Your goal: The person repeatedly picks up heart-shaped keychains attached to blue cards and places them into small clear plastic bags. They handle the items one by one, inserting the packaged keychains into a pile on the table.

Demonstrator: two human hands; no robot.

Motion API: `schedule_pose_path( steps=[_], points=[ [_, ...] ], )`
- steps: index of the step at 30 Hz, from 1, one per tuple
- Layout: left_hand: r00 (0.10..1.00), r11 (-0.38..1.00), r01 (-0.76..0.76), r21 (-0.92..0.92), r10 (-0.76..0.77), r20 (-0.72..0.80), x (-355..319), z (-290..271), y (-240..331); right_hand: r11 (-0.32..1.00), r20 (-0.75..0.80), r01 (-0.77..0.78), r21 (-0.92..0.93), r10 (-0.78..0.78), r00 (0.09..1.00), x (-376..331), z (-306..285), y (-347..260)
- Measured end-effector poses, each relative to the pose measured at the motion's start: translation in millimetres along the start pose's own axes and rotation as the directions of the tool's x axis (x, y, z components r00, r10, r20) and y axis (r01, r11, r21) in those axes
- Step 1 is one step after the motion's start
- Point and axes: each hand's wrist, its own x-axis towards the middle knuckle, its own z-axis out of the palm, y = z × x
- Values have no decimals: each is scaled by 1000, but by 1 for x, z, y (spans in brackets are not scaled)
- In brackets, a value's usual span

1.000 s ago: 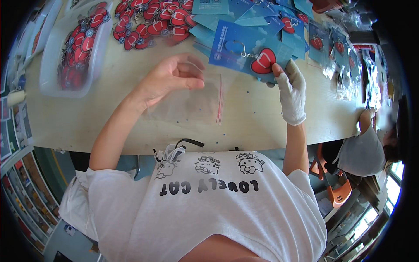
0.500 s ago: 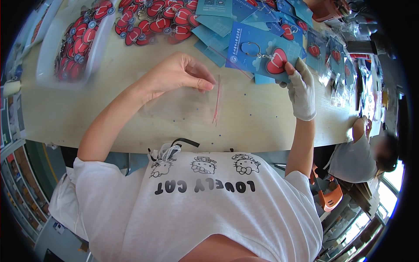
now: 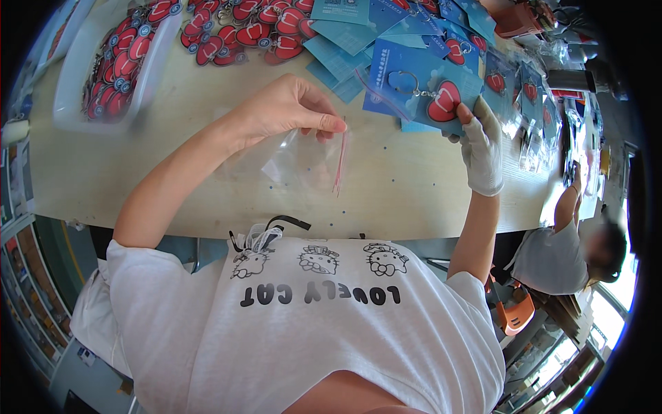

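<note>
My left hand (image 3: 289, 110) pinches the mouth of a clear plastic bag (image 3: 289, 162) with a red seal strip, lifting it just above the wooden table (image 3: 414, 186). My right hand (image 3: 483, 148), in a white glove, holds a blue card (image 3: 420, 86) that carries a red heart-shaped keyring, tilted up to the right of the bag. The card and the bag are apart.
A white tray (image 3: 76, 96) of red heart keyrings sits at the table's far left. More loose keyrings (image 3: 241, 31) and blue cards (image 3: 345, 41) lie along the far edge, packed cards (image 3: 524, 96) at the right. Another person (image 3: 572, 255) sits to the right.
My left hand has raised the bag's mouth off the table. My right hand has brought the blue card a little closer to the bag.
</note>
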Motion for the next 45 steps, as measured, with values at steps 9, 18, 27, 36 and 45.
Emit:
schedule_pose_path(
  steps=[9, 18, 27, 36, 45],
  points=[
    [999, 999, -32, 0, 32, -7, -1, 6, 1, 930, 309, -37, -367, 159, 938, 7, -28, -24],
    [998, 964, -58, 261, 56, 15, 17, 13, -2, 926, 402, -67, -371, 226, 887, 17, 19, -11],
    [991, 994, 32, -106, -18, 129, 13, 20, -8, 970, 126, -206, -131, 222, 967, -9, 32, -17],
    [996, 985, 1, -174, 16, 92, 15, 34, -1, 977, 333, -7, -212, 79, 940, -16, 39, -1],
    [996, 959, -54, 278, 32, 82, 27, 40, 23, 961, 334, -205, 185, 134, 933, -19, 22, 5]
  ],
)
